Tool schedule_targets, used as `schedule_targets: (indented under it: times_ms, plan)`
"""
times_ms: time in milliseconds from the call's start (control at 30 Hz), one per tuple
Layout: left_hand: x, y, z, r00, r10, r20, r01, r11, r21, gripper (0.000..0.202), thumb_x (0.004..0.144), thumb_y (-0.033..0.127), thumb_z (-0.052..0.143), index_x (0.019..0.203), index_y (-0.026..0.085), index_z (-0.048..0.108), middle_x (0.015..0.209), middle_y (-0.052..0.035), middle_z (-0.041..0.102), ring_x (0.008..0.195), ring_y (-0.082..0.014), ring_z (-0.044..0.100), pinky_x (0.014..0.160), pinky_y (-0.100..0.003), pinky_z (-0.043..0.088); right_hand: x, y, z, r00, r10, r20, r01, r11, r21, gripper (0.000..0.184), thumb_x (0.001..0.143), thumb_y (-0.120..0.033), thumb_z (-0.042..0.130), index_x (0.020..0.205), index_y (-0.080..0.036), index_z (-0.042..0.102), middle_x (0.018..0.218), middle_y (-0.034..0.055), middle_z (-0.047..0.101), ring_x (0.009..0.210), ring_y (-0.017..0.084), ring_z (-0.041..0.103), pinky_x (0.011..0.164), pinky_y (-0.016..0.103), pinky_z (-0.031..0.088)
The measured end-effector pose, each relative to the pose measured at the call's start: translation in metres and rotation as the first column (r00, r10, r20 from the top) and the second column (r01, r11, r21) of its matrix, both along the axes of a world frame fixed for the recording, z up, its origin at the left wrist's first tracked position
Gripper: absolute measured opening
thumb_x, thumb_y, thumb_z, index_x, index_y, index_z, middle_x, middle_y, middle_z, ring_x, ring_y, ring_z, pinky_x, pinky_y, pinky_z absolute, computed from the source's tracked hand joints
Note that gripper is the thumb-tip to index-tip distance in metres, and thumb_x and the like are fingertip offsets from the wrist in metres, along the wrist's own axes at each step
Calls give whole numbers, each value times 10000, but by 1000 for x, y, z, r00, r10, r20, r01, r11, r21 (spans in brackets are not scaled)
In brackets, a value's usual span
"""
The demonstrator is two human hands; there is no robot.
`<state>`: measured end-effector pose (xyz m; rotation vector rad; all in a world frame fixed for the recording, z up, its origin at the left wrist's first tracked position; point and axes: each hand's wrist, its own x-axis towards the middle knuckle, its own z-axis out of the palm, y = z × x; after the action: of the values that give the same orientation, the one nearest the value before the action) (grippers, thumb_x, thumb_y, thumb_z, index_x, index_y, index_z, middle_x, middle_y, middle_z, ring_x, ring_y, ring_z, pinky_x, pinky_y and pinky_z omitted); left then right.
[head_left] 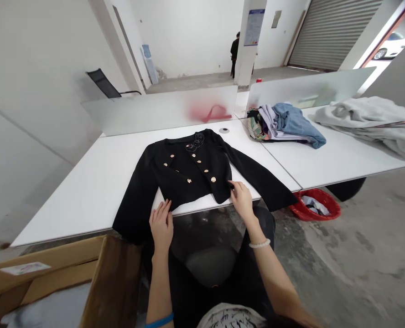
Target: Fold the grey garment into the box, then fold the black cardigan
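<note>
A black jacket [185,182] lies spread on the white table with its front up. It has gold buttons in rows and a dark flower-like trim near the collar. Both sleeves reach out sideways, and their cuffs hang over the front edge. My left hand [162,225] rests at the jacket's lower left hem with its fingers stretched out. At the lower right front corner, my right hand [242,199] pinches the jacket's edge between thumb and fingers.
Folded clothes [284,123] and a pale grey cloth [370,116] lie on the table [75,196] to the right. A cardboard box [116,278] stands at lower left. A red-lined bin [335,212] is under the right table. Frosted dividers [161,111] line the back; a person [235,52] stands beyond.
</note>
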<state>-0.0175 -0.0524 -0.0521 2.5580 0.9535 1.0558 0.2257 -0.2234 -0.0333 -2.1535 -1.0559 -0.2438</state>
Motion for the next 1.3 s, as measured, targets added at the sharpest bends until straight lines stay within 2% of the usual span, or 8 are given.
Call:
schedule_targets:
  times_ms: [267, 500, 733, 800, 900, 967, 1100, 1300]
  plan:
    - [-3, -3, -6, 999, 7, 51, -10, 998, 70, 392, 906, 175, 385, 1264, 200, 542, 1253, -96, 610, 1215, -219, 518, 1044, -423, 326, -6, 4, -2, 996, -88, 22, 88, 996, -9, 337, 844, -147, 385, 1122, -174, 573, 978, 121, 620, 928, 271, 556, 799, 392, 424]
    - [-15, 3, -12, 997, 20, 72, -25, 997, 70, 411, 861, 134, 406, 1236, 232, 543, 1172, -74, 651, 1111, -226, 588, 952, -418, 434, 9, -2, -9, 961, -99, -260, 153, 969, 195, 285, 809, -159, 349, 1053, -209, 488, 1015, 104, 629, 911, 225, 626, 781, 364, 502]
    - [-42, 33, -28, 994, -104, -35, 106, 991, 77, 417, 810, 126, 462, 1172, 278, 599, 1091, -43, 689, 974, -203, 666, 785, -328, 578, 46, -17, 88, 912, 146, -383, -18, 948, 319, 210, 765, -210, 460, 958, -259, 527, 1113, 85, 640, 1062, 249, 600, 880, 381, 490]
    - [-40, 32, -20, 991, -105, -78, 108, 993, 41, 478, 797, 129, 478, 1244, 275, 564, 1154, -59, 661, 1013, -219, 652, 788, -337, 585, 58, 17, 124, 915, 261, -308, -132, 915, 382, 190, 782, -208, 453, 951, -253, 527, 1157, 86, 622, 1103, 252, 574, 934, 401, 455]
    - [-26, 23, -6, 993, -50, -110, 49, 999, -10, 676, 765, 53, 436, 1391, 305, 408, 1338, -61, 538, 1191, -248, 543, 930, -419, 524, 72, 119, 148, 856, 449, -255, -428, 893, 136, 276, 838, -178, 380, 1019, -229, 583, 1061, 60, 659, 982, 213, 621, 881, 368, 478]
    - [-15, 17, 0, 995, -24, -99, 23, 1000, -18, 792, 723, -16, 372, 1427, 347, 332, 1408, -31, 465, 1273, -245, 462, 1024, -467, 441, 73, 198, 139, 841, 498, -211, -538, 807, -244, 294, 898, -168, 360, 1021, -214, 623, 1020, 46, 671, 920, 183, 633, 831, 313, 482]
    - [-6, 13, -2, 998, -25, -54, 26, 1000, 17, 895, 662, -73, 300, 1442, 366, 282, 1417, 7, 456, 1305, -202, 422, 1104, -453, 345, 59, 304, 95, 846, 504, -173, -525, 734, -431, 214, 842, -341, 614, 870, -134, 663, 958, 124, 656, 869, 239, 629, 746, 312, 479]
    - [-21, 15, 2, 999, -4, -47, 3, 1000, -26, 875, 672, -84, 267, 1418, 370, 332, 1407, 26, 466, 1339, -186, 371, 1097, -447, 362, 39, 320, 60, 852, 516, -91, -497, 740, -453, 378, 834, -403, 637, 1095, -136, 574, 1137, 138, 557, 1044, 244, 550, 845, 312, 439]
